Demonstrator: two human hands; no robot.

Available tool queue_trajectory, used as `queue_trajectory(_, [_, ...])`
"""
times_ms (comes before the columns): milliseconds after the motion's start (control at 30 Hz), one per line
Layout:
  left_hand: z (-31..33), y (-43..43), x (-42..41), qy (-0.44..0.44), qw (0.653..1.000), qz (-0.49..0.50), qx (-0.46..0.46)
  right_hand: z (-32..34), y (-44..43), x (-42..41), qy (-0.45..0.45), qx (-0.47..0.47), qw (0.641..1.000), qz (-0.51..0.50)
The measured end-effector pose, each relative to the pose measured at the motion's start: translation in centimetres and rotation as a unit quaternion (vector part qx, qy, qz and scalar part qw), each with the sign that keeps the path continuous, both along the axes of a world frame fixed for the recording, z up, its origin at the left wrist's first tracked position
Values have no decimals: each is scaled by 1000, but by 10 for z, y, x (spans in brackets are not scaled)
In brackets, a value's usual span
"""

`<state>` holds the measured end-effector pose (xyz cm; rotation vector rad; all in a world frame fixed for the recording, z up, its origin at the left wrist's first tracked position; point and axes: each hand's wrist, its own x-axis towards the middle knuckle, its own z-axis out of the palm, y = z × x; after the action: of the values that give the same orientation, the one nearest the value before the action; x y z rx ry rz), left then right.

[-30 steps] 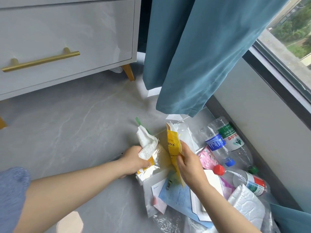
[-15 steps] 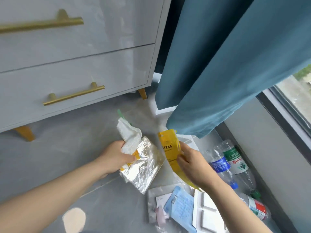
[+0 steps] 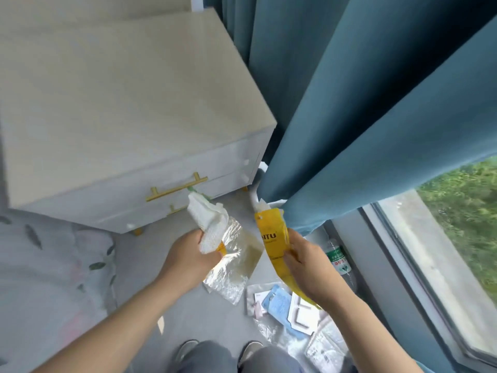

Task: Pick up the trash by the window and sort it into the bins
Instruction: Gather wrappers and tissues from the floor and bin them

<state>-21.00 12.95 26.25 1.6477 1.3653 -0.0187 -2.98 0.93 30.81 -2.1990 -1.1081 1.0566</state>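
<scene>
Yellow packet (image 3: 271, 238), probably plastic, in right grip (image 3: 309, 265)

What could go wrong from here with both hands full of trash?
The left hand grips a white tissue and a clear wrapper together; the dangling wrapper might slip out, or both might get sorted together. With the right hand holding a yellow packet too, the green-labelled bottle under the curtain hem could be overlooked.

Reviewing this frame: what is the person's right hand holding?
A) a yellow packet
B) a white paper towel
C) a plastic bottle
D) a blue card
A: the right hand grips the yellow packet; the paper towel is in the left hand, and the bottle lies on the floor.
</scene>
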Motion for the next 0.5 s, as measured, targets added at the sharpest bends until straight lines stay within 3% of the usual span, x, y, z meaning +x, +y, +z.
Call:
queue_trajectory(300, [240, -39, -20, -27, 1000, -6, 3, 232, -26, -27, -23, 14, 1000, -3])
queue_trajectory(500, [379, -46, -18, -46, 996, -64, 48, 376, -45, -31, -48, 51, 996, -54])
